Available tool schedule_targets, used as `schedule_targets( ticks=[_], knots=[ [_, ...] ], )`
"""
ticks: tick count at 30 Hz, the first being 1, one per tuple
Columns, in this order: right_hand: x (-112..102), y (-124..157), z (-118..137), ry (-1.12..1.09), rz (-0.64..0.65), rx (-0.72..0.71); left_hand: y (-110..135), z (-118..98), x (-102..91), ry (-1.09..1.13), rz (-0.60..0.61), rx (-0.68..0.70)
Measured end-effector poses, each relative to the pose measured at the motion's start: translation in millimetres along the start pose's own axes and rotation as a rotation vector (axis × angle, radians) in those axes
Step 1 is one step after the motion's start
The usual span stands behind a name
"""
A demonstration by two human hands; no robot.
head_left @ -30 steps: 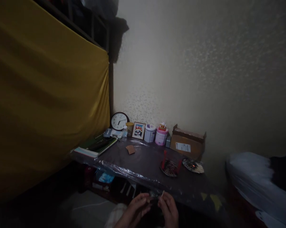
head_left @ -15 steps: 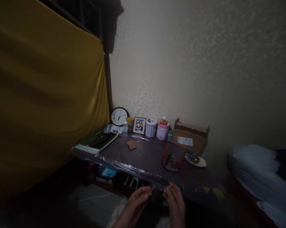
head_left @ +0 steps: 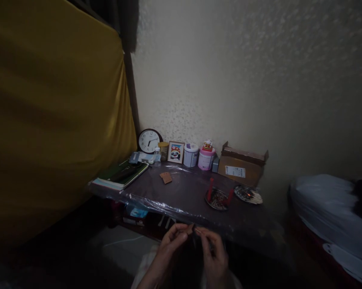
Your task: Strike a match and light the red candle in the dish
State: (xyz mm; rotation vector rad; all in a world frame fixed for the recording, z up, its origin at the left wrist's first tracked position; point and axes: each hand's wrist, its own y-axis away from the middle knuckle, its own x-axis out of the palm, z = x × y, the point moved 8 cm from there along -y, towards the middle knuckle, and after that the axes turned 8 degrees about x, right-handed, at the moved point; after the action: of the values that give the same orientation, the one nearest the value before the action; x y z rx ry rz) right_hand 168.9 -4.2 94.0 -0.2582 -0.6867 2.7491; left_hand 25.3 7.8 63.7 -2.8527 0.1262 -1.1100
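In front of the table edge, my left hand (head_left: pixel 175 243) pinches a small brown striker card (head_left: pixel 190 229) between thumb and fingers. My right hand (head_left: pixel 212 247) is closed on a thin pale matchstick (head_left: pixel 198 230), its tip side close to the card. Whether stick and card touch, I cannot tell in the dim light. Similar brown cards (head_left: pixel 165 178) lie on the table. A metal plate (head_left: pixel 207 204) holds dark burnt bits and red candles (head_left: pixel 210 189). Beside it, another plate (head_left: pixel 237 195) carries pale matchsticks (head_left: pixel 255 198) and a small glowing orange spot.
The table (head_left: pixel 181 188) has a shiny plastic cover. Along the wall stand a clock (head_left: pixel 149 140), a framed panda picture (head_left: pixel 176 152), white tub (head_left: pixel 191 155), pink tub (head_left: pixel 206 158) and cardboard box (head_left: pixel 243 164). Books (head_left: pixel 122 176) lie left, near a yellow curtain (head_left: pixel 63 120).
My right hand has moved left, bringing the matchstick close to the card in my left hand. The view has shifted slightly, so the table things appear higher.
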Motion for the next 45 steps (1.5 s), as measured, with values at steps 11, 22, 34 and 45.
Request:
schedule_targets(
  ticks=[11,22,34,45],
  knots=[
    [4.3,4.1,28.6,0.167,0.018,-0.291,-7.0,3.6,-16.8,-0.218,-0.024,0.036],
    [0.4,2.4,23.4,0.171,0.018,-0.259,-9.2,-2.6,-14.2,-0.344,-0.014,0.03],
    [7.9,2.5,14.7,0.165,0.077,-0.215,-13.8,-1.0,-26.9,-0.361,-0.018,0.07],
    [4.4,-6.8,28.5,0.13,-0.003,-0.231,-12.2,-5.7,-19.2,-0.266,-0.085,0.04]
  ],
)
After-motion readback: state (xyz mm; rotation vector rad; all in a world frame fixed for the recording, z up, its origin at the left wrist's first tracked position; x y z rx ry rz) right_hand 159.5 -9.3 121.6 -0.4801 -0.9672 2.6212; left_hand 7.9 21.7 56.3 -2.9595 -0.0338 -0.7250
